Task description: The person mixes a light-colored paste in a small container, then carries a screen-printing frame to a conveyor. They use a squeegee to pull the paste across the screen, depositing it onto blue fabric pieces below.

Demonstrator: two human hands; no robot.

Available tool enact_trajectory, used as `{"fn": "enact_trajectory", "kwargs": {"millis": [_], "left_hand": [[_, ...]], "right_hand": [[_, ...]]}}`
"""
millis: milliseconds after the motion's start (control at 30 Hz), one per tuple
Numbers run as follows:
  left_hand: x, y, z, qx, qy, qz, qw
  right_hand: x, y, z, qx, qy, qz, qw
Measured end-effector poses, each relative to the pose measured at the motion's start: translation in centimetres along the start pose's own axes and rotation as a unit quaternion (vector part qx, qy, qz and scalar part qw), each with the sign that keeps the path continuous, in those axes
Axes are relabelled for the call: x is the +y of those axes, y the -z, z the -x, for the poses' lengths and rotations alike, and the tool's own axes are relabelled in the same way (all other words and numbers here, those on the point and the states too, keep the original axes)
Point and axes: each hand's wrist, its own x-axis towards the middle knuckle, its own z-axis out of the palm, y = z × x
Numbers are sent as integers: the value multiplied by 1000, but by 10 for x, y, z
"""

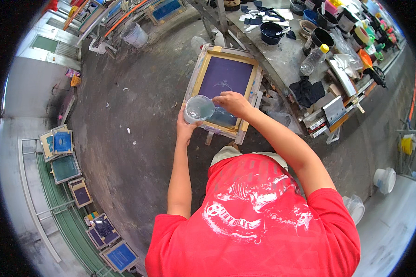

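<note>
Hands (185, 127) (234, 104) flank a translucent tub (199, 110); white lettering (233, 220) marks the red shirt (272, 256).

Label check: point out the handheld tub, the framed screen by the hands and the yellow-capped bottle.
Handheld tub (188, 116), head view: outer wall.
Framed screen (229, 73), head view: purple mesh.
Yellow-capped bottle (314, 61), head view: clear body.

a bright red t-shirt (268, 231) covers the torso, its short sleeves (335, 219) plain red and loose. broken white print (263, 197) spreads over the front — with a curved band of lettering (231, 222) and faint greyish patches (259, 167) near the hem. pale beige cloth (223, 154) shows past it — the left hand (186, 128) and right hand (235, 104) are bare.
</note>
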Motion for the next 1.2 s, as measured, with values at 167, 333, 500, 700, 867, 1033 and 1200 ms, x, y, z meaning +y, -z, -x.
{"fn": "enact_trajectory", "kwargs": {"millis": [167, 333, 500, 700, 867, 1033, 1200], "left_hand": [[-30, 0, -19, 31, -30, -51, 998], [-56, 2, -21, 68, -97, -160, 980], [-48, -30, -5, -22, 29, 108, 993], [-31, -80, 8, -154, 79, 280, 944], [-11, -161, -20, -206, 88, 367, 903], [51, -267, -50, -150, -1, 247, 957], [65, -357, -85, -87, -174, 109, 975]], "right_hand": [[-7, -4, 1, -40, 73, 28, 996], [-27, 18, -5, -23, 51, 24, 998], [-18, 4, -6, -20, -107, -39, 993], [-5, 52, 31, 121, -276, 2, 954], [15, 132, 154, 259, -250, -80, 930], [26, 161, 296, 493, -448, -151, 730], [39, 156, 389, 598, -511, -138, 602]]}}
